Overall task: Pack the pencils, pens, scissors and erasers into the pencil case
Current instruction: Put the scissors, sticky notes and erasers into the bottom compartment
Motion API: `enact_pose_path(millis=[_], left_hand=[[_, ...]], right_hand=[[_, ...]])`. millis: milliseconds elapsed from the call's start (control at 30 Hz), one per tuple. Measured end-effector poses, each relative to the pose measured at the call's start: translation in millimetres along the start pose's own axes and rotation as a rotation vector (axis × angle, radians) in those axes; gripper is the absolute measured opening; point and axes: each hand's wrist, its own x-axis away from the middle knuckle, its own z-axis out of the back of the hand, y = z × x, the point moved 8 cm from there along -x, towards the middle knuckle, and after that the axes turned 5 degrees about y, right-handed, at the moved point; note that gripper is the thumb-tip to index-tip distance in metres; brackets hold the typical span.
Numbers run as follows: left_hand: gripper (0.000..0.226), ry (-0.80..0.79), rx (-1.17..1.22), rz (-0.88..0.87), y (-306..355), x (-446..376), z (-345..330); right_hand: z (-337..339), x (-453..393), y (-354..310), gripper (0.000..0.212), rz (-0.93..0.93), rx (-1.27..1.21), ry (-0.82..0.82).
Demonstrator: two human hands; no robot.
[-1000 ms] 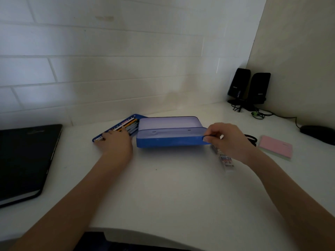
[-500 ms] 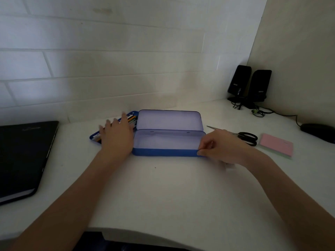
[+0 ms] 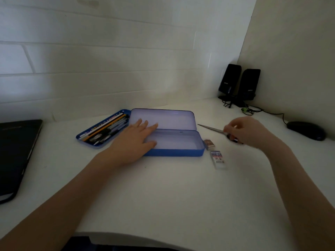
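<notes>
Right hand [image 3: 248, 132] sits over the handle end of the scissors [image 3: 213, 130], fingers curled down onto the dark handles; it appears to be taking hold, though blur hides whether the grip is complete. Blades lie closed on the bench [image 3: 163, 196], tips pointing left toward the pencil case [image 3: 174, 142].

Left hand [image 3: 134, 142] lies flat, fingers straight and spread, palm on the left end of the case base, fingertips reaching the open lid. It holds nothing; judged to be steadying the case.

Case: lid fully back, base showing no contents. Pencils and pens [image 3: 107, 130] lie together in a blue tray [image 3: 81, 137] just left of the case. Two erasers, a brown one [image 3: 209, 143] touching or nearly touching the right end of the case and a white one [image 3: 218, 158] just in front of it.

Handling judgement:
- Scissors: rigid metal, heaviest item here, sharp tips. Take by the handles, blades shut, lay lengthwise in the base.
- Pencils and pens: light, stiff, prone to roll; gather as a bundle at mid-length.
- Erasers: small, light, slightly soft, grippy; pinch across the short sides.
- Case: thin-walled, light, likely to slide unless held.
</notes>
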Motion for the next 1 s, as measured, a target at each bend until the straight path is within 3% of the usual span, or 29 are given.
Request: enact_pose_path(millis=[100,200,300,567,767,867,1000], left_hand=[[0.075,-0.015,-0.049,0.011,-1,-1,-2],[0.087,0.014,-0.08,-0.006,-1,0,2],[0.093,0.051,-0.079,-0.04,1,0,4],[0.087,0.068,-0.106,-0.037,8,3,0],[0.085,0.087,-0.09,-0.042,16,7,-2],[0.086,0.082,-0.101,-0.039,18,7,-3],[0.088,0.074,-0.083,-0.047,22,9,-3]], right_hand=[[-33,4,-1,0.027,-0.031,0.037,-0.252],[-46,8,-13,0.034,-0.008,0.036,-0.294],[-42,4,-9,0.031,-0.005,0.032,-0.239],[6,-13,45,0.027,-0.129,0.118,0.198],[14,-10,66,0.028,-0.233,0.197,0.215],[20,-10,74,0.019,-0.271,0.121,0.218],[0,-10,61,0.021,-0.222,0.186,0.141]])
